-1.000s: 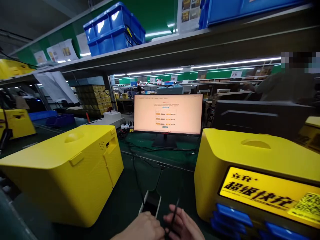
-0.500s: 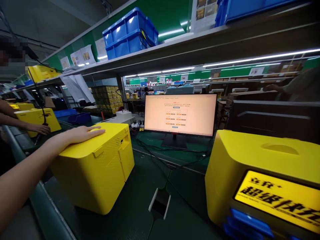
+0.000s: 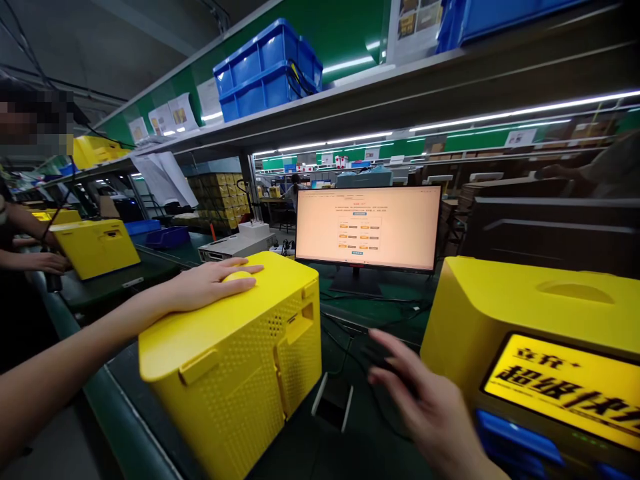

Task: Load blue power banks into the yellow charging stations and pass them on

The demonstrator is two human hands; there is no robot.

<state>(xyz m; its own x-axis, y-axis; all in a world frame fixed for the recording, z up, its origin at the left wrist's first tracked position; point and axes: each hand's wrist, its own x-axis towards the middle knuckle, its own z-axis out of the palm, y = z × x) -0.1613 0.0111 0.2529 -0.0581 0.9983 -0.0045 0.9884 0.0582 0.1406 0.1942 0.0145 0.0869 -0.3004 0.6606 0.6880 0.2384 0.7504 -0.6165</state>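
My left hand (image 3: pixel 213 285) lies flat on the top of a yellow box-shaped unit (image 3: pixel 240 360), fingers over the round dimple in its lid. The unit stands on the dark green bench with its perforated back facing me. My right hand (image 3: pixel 425 407) hovers open and blurred above the bench, between that unit and a second yellow unit (image 3: pixel 530 313) at the right, which shows a lit yellow label and blue slots. A small rectangular opening (image 3: pixel 334 407) in the bench lies just left of my right hand.
A lit monitor (image 3: pixel 367 228) stands behind, with cables trailing over the bench. A shelf above carries blue crates (image 3: pixel 270 70). At the left another person's hands (image 3: pixel 47 261) rest by a third yellow unit (image 3: pixel 95 247). A white device (image 3: pixel 235 243) sits behind the left unit.
My left hand has slid the left yellow unit toward the middle and nearer me. My right hand, out of view half a second ago, has come up open over the bench.
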